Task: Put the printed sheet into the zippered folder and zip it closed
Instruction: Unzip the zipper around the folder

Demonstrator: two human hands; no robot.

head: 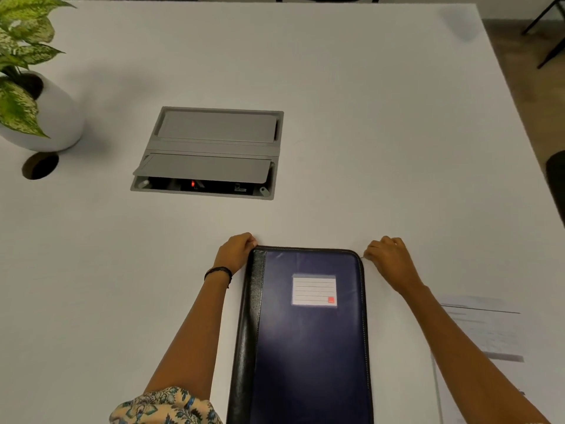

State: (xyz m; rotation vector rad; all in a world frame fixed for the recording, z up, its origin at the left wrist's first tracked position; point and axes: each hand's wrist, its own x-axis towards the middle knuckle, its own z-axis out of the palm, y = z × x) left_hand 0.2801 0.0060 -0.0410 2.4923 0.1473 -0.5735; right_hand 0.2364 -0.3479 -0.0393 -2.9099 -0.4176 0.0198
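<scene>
A dark blue zippered folder (308, 341) with a black spine and a white label lies closed flat on the white table, right in front of me. My left hand (237, 250) is curled at its far left corner, fingers closed against the spine end. My right hand (386, 255) is curled at the far right corner, fingertips pinched at the zipper track; the zipper pull itself is too small to make out. The printed sheet (486, 335) lies flat on the table to the right of the folder, partly under my right forearm.
A grey cable box (211, 154) with one flap raised is set into the table ahead. A potted plant in a white pot (46, 117) stands at the far left beside a round cable hole (40, 165). The table's right edge (519, 123) runs diagonally.
</scene>
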